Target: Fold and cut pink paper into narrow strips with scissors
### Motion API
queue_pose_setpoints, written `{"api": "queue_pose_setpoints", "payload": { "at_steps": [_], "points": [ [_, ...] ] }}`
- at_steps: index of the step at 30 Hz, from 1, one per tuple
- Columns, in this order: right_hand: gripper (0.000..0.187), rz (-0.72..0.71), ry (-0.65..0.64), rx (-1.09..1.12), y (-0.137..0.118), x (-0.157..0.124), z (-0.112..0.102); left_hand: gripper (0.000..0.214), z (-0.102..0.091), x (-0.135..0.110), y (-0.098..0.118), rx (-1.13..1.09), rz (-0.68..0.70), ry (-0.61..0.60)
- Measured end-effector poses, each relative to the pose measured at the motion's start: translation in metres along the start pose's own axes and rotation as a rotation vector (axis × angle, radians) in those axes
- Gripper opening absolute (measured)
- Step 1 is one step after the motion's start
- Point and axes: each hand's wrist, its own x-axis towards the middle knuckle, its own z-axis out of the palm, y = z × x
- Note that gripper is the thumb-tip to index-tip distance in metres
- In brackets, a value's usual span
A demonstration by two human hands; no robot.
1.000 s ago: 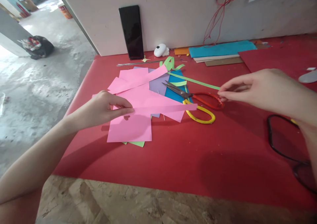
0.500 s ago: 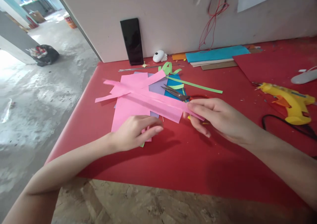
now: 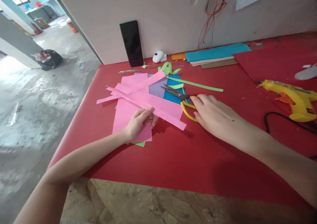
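Pinched between the thumb and fingers of my left hand (image 3: 140, 123) is a narrow pink paper strip (image 3: 170, 119), slanting down to the right above the paper pile. My right hand (image 3: 213, 115) has its fingers over the handles of a pair of scissors (image 3: 176, 92). One yellow handle loop shows beside the fingers; the blades lie slightly apart, pointing left over a blue sheet (image 3: 170, 99). Under my left hand are pink paper sheets (image 3: 128, 113), with a purple sheet (image 3: 156, 89) behind. Another pink strip (image 3: 155, 78) crosses the pile.
Green paper strips (image 3: 198, 84) curl behind the scissors. A phone (image 3: 132, 43) leans on the wall beside a small white object (image 3: 159, 56). On the right lies a yellow glue gun (image 3: 291, 93) with a black cord. Blue folded material (image 3: 218, 52) sits at the back of the red table (image 3: 173, 164).
The pink strip has passed from my right hand to my left. My right hand has moved onto the scissors' handles, and a wider pink piece now rests on the pile.
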Motion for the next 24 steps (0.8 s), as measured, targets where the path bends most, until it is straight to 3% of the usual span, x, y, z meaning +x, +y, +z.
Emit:
{"api": "queue_pose_setpoints", "payload": {
  "at_steps": [5,10,14,18,21,24],
  "points": [
    [0.052,0.061,-0.002,-0.021,0.008,0.007,0.02,0.053,0.0,0.001,-0.005,-0.013,-0.024,-0.022],
    [0.058,0.143,-0.001,0.118,0.021,0.019,0.023,0.055,0.0,0.001,-0.003,-0.014,-0.032,-0.061],
    [0.066,0.181,-0.027,0.383,0.026,0.02,0.009,0.053,0.0,0.001,-0.006,-0.007,-0.018,-0.065],
    [0.05,0.17,-0.116,0.761,0.024,0.018,-0.008,0.053,-0.002,0.001,-0.006,0.009,0.019,-0.056],
    [0.029,0.158,-0.18,1.028,0.019,0.016,-0.017,0.052,-0.006,0.001,0.004,0.031,0.093,-0.027],
    [0.031,0.129,-0.195,1.223,0.012,0.011,-0.025,0.052,-0.017,0.003,0.025,0.034,0.205,0.059]
  ]
}}
